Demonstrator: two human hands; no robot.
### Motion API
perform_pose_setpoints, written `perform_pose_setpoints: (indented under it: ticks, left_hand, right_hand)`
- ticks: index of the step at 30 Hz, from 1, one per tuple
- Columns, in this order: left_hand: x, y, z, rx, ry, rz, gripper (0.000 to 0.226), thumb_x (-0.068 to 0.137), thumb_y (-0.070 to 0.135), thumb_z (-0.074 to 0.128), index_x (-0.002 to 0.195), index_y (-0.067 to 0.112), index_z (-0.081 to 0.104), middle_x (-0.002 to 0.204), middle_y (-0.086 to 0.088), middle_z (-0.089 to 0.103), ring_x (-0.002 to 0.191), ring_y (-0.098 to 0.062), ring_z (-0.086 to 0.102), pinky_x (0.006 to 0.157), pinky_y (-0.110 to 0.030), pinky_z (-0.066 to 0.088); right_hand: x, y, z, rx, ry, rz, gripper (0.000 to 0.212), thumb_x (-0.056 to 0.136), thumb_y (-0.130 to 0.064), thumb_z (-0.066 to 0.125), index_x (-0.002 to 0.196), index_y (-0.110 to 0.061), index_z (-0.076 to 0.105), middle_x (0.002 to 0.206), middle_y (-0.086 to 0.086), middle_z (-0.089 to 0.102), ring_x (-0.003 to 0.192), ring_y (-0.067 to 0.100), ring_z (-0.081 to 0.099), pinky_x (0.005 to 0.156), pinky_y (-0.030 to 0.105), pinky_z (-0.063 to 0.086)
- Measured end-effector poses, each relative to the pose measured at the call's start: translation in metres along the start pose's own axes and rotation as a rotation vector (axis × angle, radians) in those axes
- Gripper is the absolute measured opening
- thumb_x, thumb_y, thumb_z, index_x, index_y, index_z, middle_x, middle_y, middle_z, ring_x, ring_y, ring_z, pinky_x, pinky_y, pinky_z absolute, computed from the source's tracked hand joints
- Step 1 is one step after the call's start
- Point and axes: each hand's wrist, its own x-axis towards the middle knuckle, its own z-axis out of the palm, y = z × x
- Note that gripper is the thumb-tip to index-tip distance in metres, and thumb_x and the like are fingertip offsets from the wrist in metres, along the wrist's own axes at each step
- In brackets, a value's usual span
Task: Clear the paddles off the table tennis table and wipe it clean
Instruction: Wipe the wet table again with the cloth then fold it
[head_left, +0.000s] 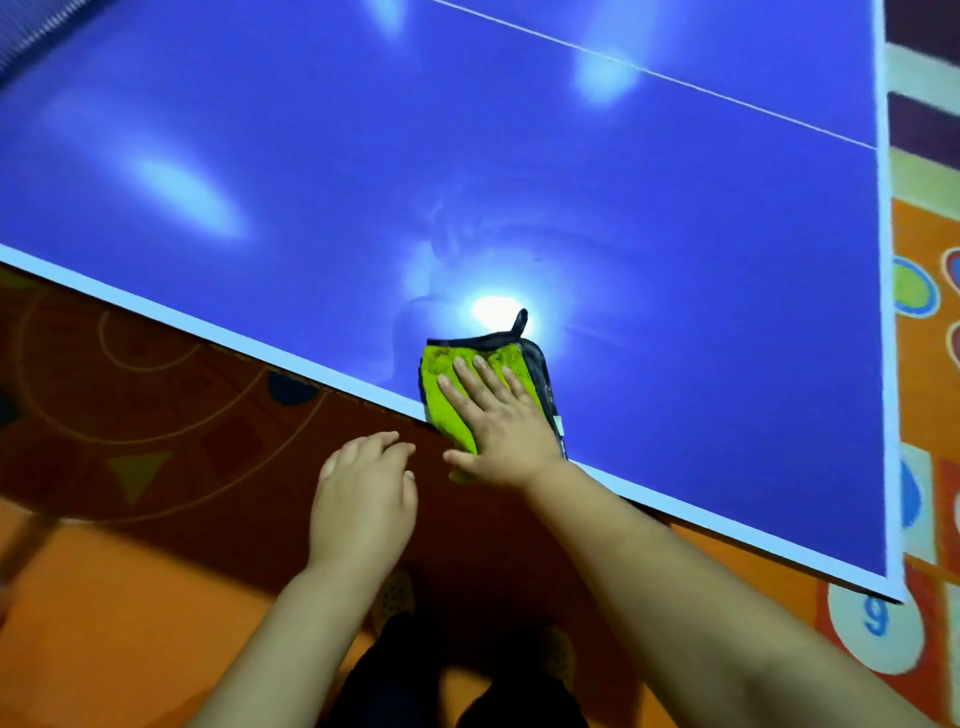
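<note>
A green cloth (441, 361) with dark trim lies at the near white edge of a blue table tennis table (649, 234), slightly overhanging it. The right hand (501, 421) presses flat on the cloth, fingers straight and spread. The left hand (363, 493) hovers just off the edge, fingers relaxed, holding nothing, above a patterned orange floor (130, 597)

We have one view: a wide-angle cam on the head, facing forward and steeply down. We sit close over the table (519, 156); its near edge cuts diagonally across frame, with the corner at lower right. Forearms run up from the bottom edge, left hand (363, 499) and right hand (498, 421) mid-frame. The floor mat (130, 415) fills the left and bottom. The blurred net (31, 36) is at top left.
</note>
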Motion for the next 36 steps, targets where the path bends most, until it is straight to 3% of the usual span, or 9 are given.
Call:
perform_pose_setpoints:
  ticks: [6,10,14,18,22,24,26,32,36]
  left_hand:
    - [-0.018,0.103,0.025,-0.011,0.011,0.133,0.029,0.069,0.011,0.076,0.097,0.013,0.072,0.099,-0.003,0.068,0.095,-0.026,0.063,0.084,-0.042,0.050]
    - [-0.035,0.177,0.048,-0.030,0.026,0.278,0.030,0.060,0.011,0.082,0.089,0.014,0.073,0.092,-0.003,0.069,0.086,-0.025,0.066,0.077,-0.039,0.052]
    - [-0.051,0.233,0.067,-0.052,0.017,0.350,0.032,0.057,0.014,0.083,0.087,0.017,0.073,0.091,-0.002,0.070,0.085,-0.024,0.067,0.075,-0.038,0.053]
    - [-0.067,0.274,0.077,-0.054,0.036,0.416,0.032,0.056,0.015,0.084,0.086,0.017,0.073,0.092,-0.001,0.070,0.085,-0.022,0.067,0.075,-0.036,0.053]
    - [-0.078,0.289,0.073,-0.060,0.068,0.431,0.031,0.058,0.015,0.084,0.087,0.018,0.073,0.092,0.000,0.070,0.085,-0.021,0.067,0.075,-0.036,0.053]
    - [-0.083,0.289,0.064,-0.051,0.088,0.426,0.031,0.057,0.014,0.084,0.086,0.017,0.073,0.091,0.000,0.070,0.083,-0.021,0.067,0.073,-0.035,0.053]
    - [-0.087,0.285,0.052,-0.041,0.117,0.414,0.032,0.055,0.014,0.085,0.085,0.017,0.073,0.089,-0.001,0.070,0.082,-0.021,0.067,0.071,-0.035,0.054]
    - [-0.095,0.250,-0.002,-0.004,0.213,0.286,0.030,0.054,0.012,0.086,0.081,0.016,0.073,0.085,-0.001,0.069,0.078,-0.023,0.067,0.069,-0.034,0.054]
    - [-0.097,0.210,-0.043,0.023,0.277,0.144,0.026,0.059,0.010,0.082,0.084,0.014,0.073,0.087,-0.002,0.069,0.079,-0.025,0.067,0.070,-0.034,0.053]
  right_hand:
    - [-0.120,0.085,0.017,0.022,-0.013,0.068,0.101,0.081,-0.046,0.067,0.154,-0.031,-0.001,0.154,-0.009,-0.021,0.142,0.013,-0.024,0.114,0.033,-0.019]
    - [-0.199,0.140,0.032,0.052,0.013,0.166,0.104,0.077,-0.037,0.073,0.153,-0.031,0.001,0.157,-0.007,-0.012,0.144,0.017,-0.018,0.113,0.034,-0.015]
    - [-0.273,0.189,0.040,0.065,-0.038,0.275,0.107,0.082,-0.025,0.071,0.145,-0.033,-0.015,0.154,-0.010,-0.022,0.141,0.014,-0.027,0.111,0.030,-0.020]
    - [-0.340,0.226,0.047,0.147,0.002,0.397,0.097,0.087,-0.004,0.061,0.145,-0.035,-0.010,0.152,-0.014,-0.020,0.139,0.009,-0.028,0.118,0.029,-0.011]
    - [-0.377,0.238,0.046,0.222,0.062,0.524,0.085,0.087,0.011,0.046,0.153,-0.031,0.014,0.160,-0.009,0.000,0.149,0.015,0.001,0.116,0.026,0.009]
    - [-0.381,0.235,0.034,0.265,0.126,0.631,0.075,0.087,0.007,0.049,0.151,-0.028,0.029,0.159,-0.002,0.023,0.143,0.021,0.026,0.109,0.030,0.032]
    - [-0.375,0.228,0.016,0.318,0.195,0.702,0.073,0.084,0.004,0.052,0.148,-0.027,0.036,0.147,0.002,0.041,0.129,0.023,0.043,0.094,0.031,0.042]
    - [-0.310,0.177,-0.053,0.373,0.308,0.508,0.069,0.082,-0.007,0.054,0.144,-0.032,0.040,0.131,-0.003,0.053,0.118,0.022,0.050,0.077,0.031,0.042]
    - [-0.254,0.109,-0.107,0.471,0.377,0.346,0.052,0.082,-0.015,0.060,0.132,-0.023,0.046,0.123,-0.002,0.058,0.108,0.027,0.056,0.073,0.032,0.040]
